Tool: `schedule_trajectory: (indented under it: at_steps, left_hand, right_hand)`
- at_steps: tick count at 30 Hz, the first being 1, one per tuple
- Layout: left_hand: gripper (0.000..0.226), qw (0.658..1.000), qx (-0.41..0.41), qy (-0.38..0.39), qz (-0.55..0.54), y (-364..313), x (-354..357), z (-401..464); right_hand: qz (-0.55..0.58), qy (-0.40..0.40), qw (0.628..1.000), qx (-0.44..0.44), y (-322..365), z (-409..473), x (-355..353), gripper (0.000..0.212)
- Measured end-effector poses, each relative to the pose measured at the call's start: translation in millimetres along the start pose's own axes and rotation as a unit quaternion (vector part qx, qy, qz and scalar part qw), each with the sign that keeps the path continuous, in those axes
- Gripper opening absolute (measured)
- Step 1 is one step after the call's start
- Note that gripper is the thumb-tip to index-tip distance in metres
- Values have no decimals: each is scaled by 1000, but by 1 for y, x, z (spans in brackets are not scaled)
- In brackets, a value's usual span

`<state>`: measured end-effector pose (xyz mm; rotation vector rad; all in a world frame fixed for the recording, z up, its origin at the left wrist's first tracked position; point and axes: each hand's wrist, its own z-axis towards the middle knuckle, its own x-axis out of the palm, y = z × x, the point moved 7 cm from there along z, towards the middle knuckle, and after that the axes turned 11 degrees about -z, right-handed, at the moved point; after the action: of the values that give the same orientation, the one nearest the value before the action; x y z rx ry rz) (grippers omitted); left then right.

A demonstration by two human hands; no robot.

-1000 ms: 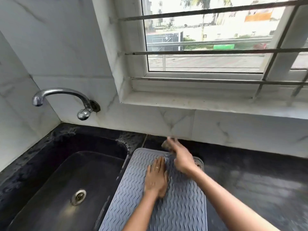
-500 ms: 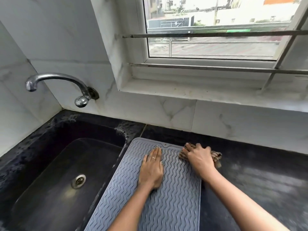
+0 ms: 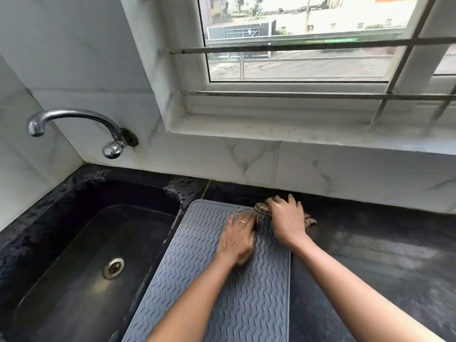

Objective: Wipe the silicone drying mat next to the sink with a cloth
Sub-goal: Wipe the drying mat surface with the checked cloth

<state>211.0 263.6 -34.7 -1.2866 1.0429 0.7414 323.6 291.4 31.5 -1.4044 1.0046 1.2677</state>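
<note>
A grey silicone drying mat (image 3: 202,275) with a wavy ribbed pattern lies on the black counter, just right of the sink (image 3: 81,262). My left hand (image 3: 238,239), with a ring on one finger, presses flat on the mat's upper middle. My right hand (image 3: 287,223) covers a brown patterned cloth (image 3: 262,208) at the mat's far right corner. The cloth sticks out on both sides of the hand, partly on the counter.
A chrome tap (image 3: 74,119) juts from the marble wall over the dark sink, whose drain (image 3: 114,267) sits near the middle. The black counter (image 3: 382,262) stretches to the right. A marble window sill (image 3: 308,134) and barred window rise behind.
My right hand has slid the cloth from the mat's top middle out to its far right corner and stayed there. The left hand stays flat on the mat. The view tilted down.
</note>
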Motion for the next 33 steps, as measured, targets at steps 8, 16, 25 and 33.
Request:
schedule_trajectory:
  at_steps: [8, 16, 25, 33]
  left_hand:
    - [57, 996, -6, 72, -44, 4, 23, 8]
    - [57, 993, 1, 112, -26, 9, 25, 10]
    - [55, 991, -12, 125, -45, 8, 24, 13]
    - [57, 993, 0, 108, -53, 12, 23, 15]
  right_hand:
    - [-79, -38, 995, 52, 46, -56, 38, 50]
    - [-63, -13, 997, 35, 64, -118, 22, 26]
    - [204, -108, 958, 172, -13, -53, -16, 46]
    - [36, -36, 997, 63, 41, -55, 43, 52]
